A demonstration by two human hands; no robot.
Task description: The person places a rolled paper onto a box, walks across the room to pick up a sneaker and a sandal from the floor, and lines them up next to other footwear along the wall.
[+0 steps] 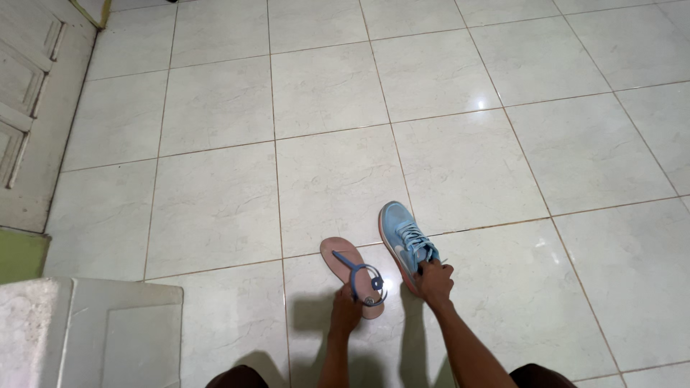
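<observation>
Light-blue laced sneaker [404,242] on white tiled floor [460,144], toe pointing away, long axis slightly left-tilted, right hand [435,282] pinching its heel opening; pink flat sandal with blue strap [353,274] just left, left hand [346,313] gripping its heel.

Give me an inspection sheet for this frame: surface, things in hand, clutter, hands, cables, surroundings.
Surface: glossy pale tiled floor with thin grout lines and light glare.
Things in hand: pink flat sandal with a blue strap, lying sole down; light blue laced sneaker upright beside it, the two close together.
Clutter: nothing seen.
Hands: left hand at the sandal's heel end, grip closed on it; right hand closed on the sneaker's heel collar.
Cables: nothing seen.
Surroundings: pale panelled door at left, white box-like surface at lower left, the person's knees at the bottom edge.
</observation>
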